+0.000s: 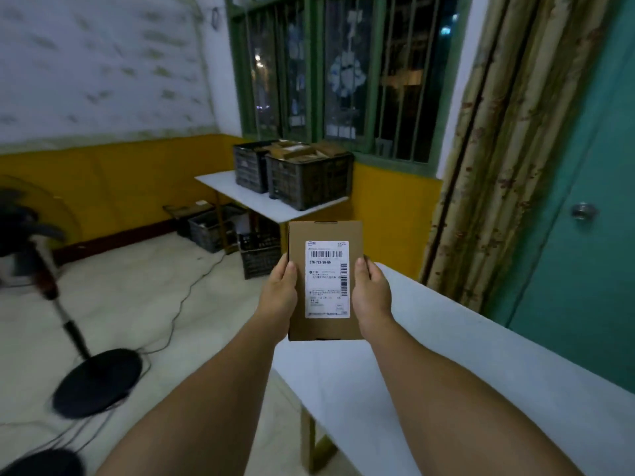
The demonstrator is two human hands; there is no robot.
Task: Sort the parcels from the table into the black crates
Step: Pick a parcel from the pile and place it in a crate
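Note:
A flat brown cardboard parcel (298,255) with a white shipping label facing me is held up in front of me. My left hand (280,297) grips its left edge, thumb on the front face. My right hand (371,293) grips the right edge the same way. Two black crates (309,182) holding brown parcels stand side by side on a white table (237,192) under the window, across the room. The white table (464,389) beside me runs along the right, and I see no parcels on its visible part.
More black crates (259,255) sit on the floor under the far table. A standing fan with a round black base (98,381) and trailing cables occupies the floor at left. A curtain (508,149) and a teal door (584,211) are at right.

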